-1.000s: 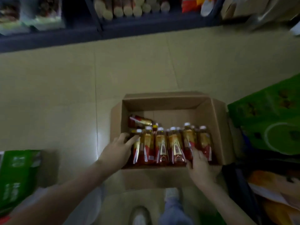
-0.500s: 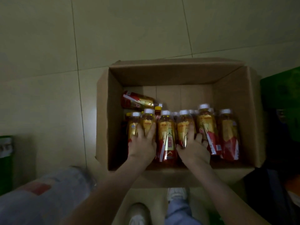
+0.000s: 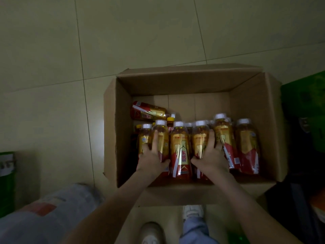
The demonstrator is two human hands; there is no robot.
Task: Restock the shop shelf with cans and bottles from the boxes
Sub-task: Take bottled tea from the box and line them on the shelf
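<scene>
An open cardboard box (image 3: 255, 106) stands on the tiled floor below me. Inside it, several bottles of amber drink with red and gold labels and white caps stand in a row along the near side. One more bottle (image 3: 149, 111) lies on its side at the back left. My left hand (image 3: 153, 156) grips the second bottle from the left (image 3: 162, 136), fingers spread over its front. My right hand (image 3: 210, 155) grips the fourth bottle in the row (image 3: 199, 138). A free bottle (image 3: 181, 150) stands between the two hands.
Green cartons stand to the right of the box (image 3: 306, 106) and at the far left edge (image 3: 7, 182). A grey wrapped bundle (image 3: 49, 217) lies at the lower left. My shoes (image 3: 192, 211) are just behind the box's near flap.
My view has dropped from the shelf to straight over the box. Both hands have moved from the box's near edge onto bottles in the row and closed around them.
</scene>
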